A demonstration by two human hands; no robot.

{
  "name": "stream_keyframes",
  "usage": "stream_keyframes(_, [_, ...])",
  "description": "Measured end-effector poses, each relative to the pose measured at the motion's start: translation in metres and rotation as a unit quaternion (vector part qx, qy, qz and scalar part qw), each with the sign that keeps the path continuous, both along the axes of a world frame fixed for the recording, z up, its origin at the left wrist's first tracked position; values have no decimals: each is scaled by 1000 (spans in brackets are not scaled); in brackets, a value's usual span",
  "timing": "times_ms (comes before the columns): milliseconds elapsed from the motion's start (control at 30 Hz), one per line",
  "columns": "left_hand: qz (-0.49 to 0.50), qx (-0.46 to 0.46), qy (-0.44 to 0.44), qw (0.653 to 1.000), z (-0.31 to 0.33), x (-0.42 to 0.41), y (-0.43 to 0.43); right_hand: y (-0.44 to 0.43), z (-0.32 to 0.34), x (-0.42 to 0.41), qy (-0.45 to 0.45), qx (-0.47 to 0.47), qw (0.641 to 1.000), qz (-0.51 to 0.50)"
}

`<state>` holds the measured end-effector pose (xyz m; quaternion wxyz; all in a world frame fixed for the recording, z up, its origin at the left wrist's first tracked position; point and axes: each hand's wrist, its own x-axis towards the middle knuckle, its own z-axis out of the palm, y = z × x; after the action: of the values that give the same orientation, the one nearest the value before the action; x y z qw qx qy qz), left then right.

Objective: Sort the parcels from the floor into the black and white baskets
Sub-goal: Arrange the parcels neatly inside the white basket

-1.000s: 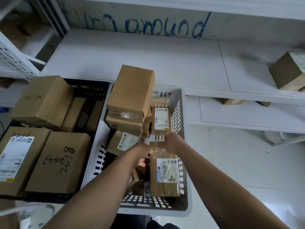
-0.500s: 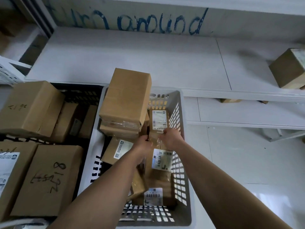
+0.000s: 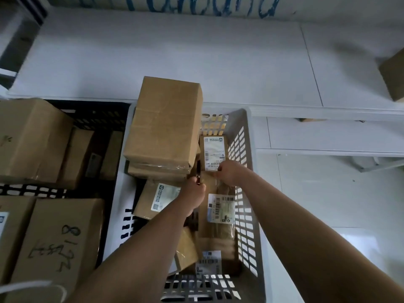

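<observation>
Pale floor [image 3: 328, 193] at 3 o'clock, white shelving beyond; two baskets side by side below the camera. Nearest, at 6 o'clock, the white basket [image 3: 248, 215] holds a small labelled parcel [image 3: 207, 262] against its near wall. Just past it lies the long parcel [image 3: 221, 207], label up, along the right wall. Both forearms reach in from 6 o'clock, roughly parallel. The left hand [image 3: 193, 191] is curled on the far left corner of the long parcel, the right hand [image 3: 230, 174] on its far right corner; the hands are close together but not touching, backs up, fingertips hidden. At 9 o'clock, the black basket [image 3: 94, 117] is packed with boxes, among them a marked box [image 3: 59, 241]. Beyond the hands, a large box [image 3: 166, 121] tops a stack that overhangs the basket's far left, and an upright parcel [image 3: 214, 153] leans at the far right. Step judged: seating the long parcel in the white basket. To do it well, lower the far end flat beside the right wall, keep the knuckles off the stack so the large box does not tip, then let go with both hands together. Farthest, at 12 o'clock, the shelf [image 3: 196, 57] and blue writing [image 3: 196, 5] on the wall.
</observation>
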<state>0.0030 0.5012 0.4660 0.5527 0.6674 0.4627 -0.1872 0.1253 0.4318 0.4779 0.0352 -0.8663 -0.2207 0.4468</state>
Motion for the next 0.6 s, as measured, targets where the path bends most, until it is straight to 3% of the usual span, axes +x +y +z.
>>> stream_keyframes(233, [-8,29,3,1000,1,-3,-2,4,0,2,12,-4,1000,28])
stream_keyframes(600, [-76,19,49,996,-28,5,-3,5,-27,-7,-5,-3,998,-57])
